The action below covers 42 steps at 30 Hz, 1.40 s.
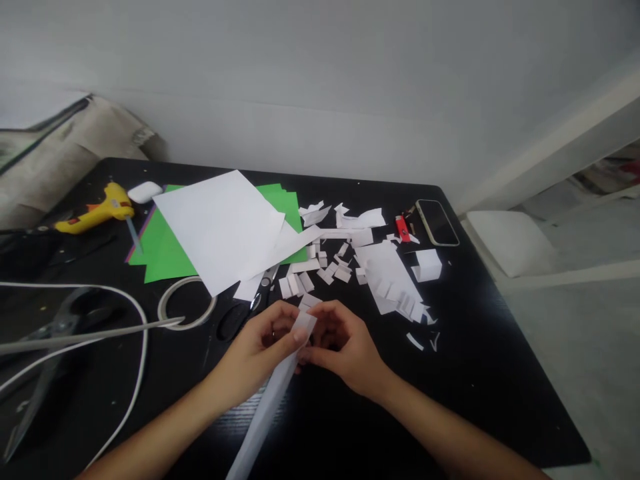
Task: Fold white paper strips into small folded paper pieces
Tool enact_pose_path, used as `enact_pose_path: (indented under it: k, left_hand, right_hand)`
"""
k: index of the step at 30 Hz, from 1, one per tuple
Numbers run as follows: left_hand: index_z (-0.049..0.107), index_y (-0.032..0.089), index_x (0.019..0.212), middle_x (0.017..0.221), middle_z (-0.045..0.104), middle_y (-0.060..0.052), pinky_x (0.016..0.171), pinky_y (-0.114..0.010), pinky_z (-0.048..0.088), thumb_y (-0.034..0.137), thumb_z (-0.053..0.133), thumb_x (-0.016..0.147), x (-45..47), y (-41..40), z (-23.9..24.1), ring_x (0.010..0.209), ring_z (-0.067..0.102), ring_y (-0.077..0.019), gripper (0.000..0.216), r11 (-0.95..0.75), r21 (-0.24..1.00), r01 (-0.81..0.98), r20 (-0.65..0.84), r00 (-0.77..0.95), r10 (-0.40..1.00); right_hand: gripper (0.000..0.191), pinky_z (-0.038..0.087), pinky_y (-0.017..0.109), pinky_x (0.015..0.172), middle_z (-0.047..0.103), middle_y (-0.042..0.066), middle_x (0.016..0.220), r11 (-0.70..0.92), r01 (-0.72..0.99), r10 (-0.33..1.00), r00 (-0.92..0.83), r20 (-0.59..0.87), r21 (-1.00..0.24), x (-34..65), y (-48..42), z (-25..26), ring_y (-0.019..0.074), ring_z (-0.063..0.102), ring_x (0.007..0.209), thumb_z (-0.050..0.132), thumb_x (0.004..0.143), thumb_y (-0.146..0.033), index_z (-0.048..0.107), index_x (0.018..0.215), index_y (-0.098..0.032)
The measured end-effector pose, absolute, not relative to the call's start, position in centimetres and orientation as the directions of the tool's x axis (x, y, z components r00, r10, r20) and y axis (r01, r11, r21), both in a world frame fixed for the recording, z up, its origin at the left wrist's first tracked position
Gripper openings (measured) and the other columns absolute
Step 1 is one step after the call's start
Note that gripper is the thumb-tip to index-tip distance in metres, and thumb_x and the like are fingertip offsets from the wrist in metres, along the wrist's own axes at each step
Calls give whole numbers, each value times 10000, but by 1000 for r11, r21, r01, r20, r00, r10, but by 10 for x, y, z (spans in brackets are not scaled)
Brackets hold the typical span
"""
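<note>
A long white paper strip (267,410) runs from the near edge of the view up between my hands. My left hand (273,340) pinches it near its upper end, thumb on top. My right hand (345,347) is closed at the strip's right edge, its fingertips meeting the paper beside my left thumb. What lies inside the curled right fingers is partly hidden. Just beyond my hands lie small folded white paper pieces (333,267). Black-handled scissors (233,322) rest by my left hand, partly under paper.
White sheets (220,227) overlap green sheets (167,260) at the back. A yellow glue gun (107,208), a tape roll (161,308) and a white cable (144,347) occupy the left. Rightward lie a cut sheet (385,270), a red lighter (402,229) and a phone (437,223).
</note>
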<state>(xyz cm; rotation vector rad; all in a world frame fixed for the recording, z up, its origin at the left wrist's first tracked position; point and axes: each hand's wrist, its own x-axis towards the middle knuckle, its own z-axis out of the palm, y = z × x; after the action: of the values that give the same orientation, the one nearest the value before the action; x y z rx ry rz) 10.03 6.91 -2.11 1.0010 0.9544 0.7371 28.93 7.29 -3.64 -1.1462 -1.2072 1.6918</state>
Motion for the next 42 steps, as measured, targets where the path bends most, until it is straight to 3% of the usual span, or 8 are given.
enact_pose_path:
  k: [9,16,27,37,42]
  left_hand:
    - [647,177,1008,840,699,-29,664,-290,565,463,675,939,100,69,-20,708,662,-153,296,404,911,-88,-328,440,836]
    - [642,167,1031,807,695,-14,586,-232,533,443,675,950,100,69,-20,676,632,-123,289,437,894,-99,-351,451,821]
    - [635,156,1001,855,711,-33,579,-245,523,446,694,924,102,70,-18,661,612,-123,305,429,903,-26,-376,437,817]
    - [644,158,954,824,675,-14,594,-255,514,438,663,940,102,69,-18,649,602,-121,281,399,917,8,-365,422,830]
    - [645,163,948,821,680,-7,604,-254,511,425,664,945,102,68,-20,650,598,-117,262,389,921,24,-365,406,838]
  right_hand:
    - [339,501,224,525,682,-10,796,-311,-115,912,-315,-262,-943,289,72,-37,131,621,649,869,768,-377,673,993,-216]
    - [256,513,216,520,667,-11,727,-294,-151,922,-306,-238,-944,289,73,-36,123,622,623,822,824,-378,691,949,-198]
    - [248,523,220,524,667,-5,721,-276,-134,931,-283,-230,-952,290,73,-38,111,608,591,812,826,-375,687,909,-176]
    - [276,530,223,531,645,-5,674,-243,-136,936,-292,-195,-960,291,75,-37,111,607,570,687,938,-445,700,904,-172]
    - [257,542,220,540,664,-7,696,-268,-158,930,-298,-213,-950,290,75,-36,105,610,571,788,856,-409,712,924,-173]
